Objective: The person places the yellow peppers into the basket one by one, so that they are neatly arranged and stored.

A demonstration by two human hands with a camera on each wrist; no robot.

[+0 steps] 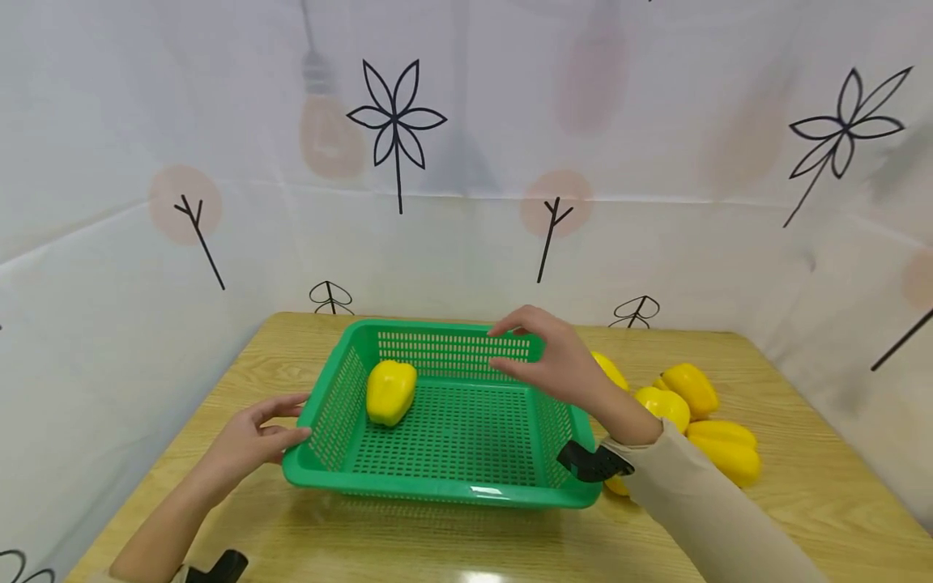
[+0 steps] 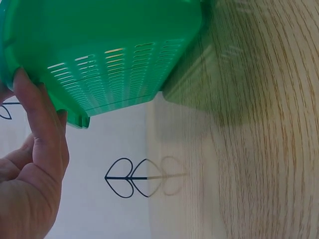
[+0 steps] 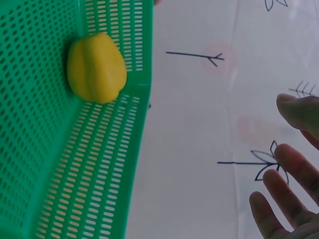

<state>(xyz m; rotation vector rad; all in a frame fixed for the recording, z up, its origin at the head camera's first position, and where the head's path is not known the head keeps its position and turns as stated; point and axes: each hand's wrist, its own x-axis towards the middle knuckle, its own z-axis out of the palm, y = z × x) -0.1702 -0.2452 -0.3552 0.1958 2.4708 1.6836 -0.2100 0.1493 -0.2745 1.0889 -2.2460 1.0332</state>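
A green plastic basket (image 1: 437,484) with slotted walls stands in the middle of the wooden table. My left hand (image 1: 251,441) holds its left rim; in the left wrist view that hand's fingers (image 2: 37,107) lie against the underside of the rim. One yellow bell pepper (image 1: 391,393) lies inside the basket, near the left wall. Above the basket's right side hovers my right hand (image 1: 557,356), thumb and fingers spread apart with nothing between them. The right wrist view shows the same pepper (image 3: 97,68) by the far wall, well away from that hand's fingers.
Several more yellow bell peppers (image 1: 723,452) are clustered on the table (image 1: 809,478) to the right of the basket, partly hidden by my right arm. A white patterned cloth (image 1: 466,243) hangs behind the table and along its sides.
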